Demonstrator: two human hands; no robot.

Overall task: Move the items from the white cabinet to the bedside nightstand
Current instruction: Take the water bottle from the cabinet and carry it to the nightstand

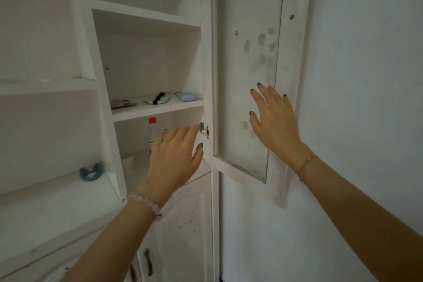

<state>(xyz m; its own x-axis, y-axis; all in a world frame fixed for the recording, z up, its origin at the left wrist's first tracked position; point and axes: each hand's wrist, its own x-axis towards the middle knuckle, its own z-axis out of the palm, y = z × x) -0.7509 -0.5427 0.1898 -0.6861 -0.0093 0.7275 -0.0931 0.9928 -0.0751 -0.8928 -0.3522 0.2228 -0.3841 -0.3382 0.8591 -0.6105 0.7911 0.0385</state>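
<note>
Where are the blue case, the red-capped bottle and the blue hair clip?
blue case (pixel 186 96): head view, middle of its front face.
red-capped bottle (pixel 152 120): head view, on its red cap.
blue hair clip (pixel 83 173): head view, on its left side.

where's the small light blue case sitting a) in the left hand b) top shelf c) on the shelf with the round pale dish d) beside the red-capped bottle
c: the small light blue case lies on the same shelf, just right of the round pale dish
</note>
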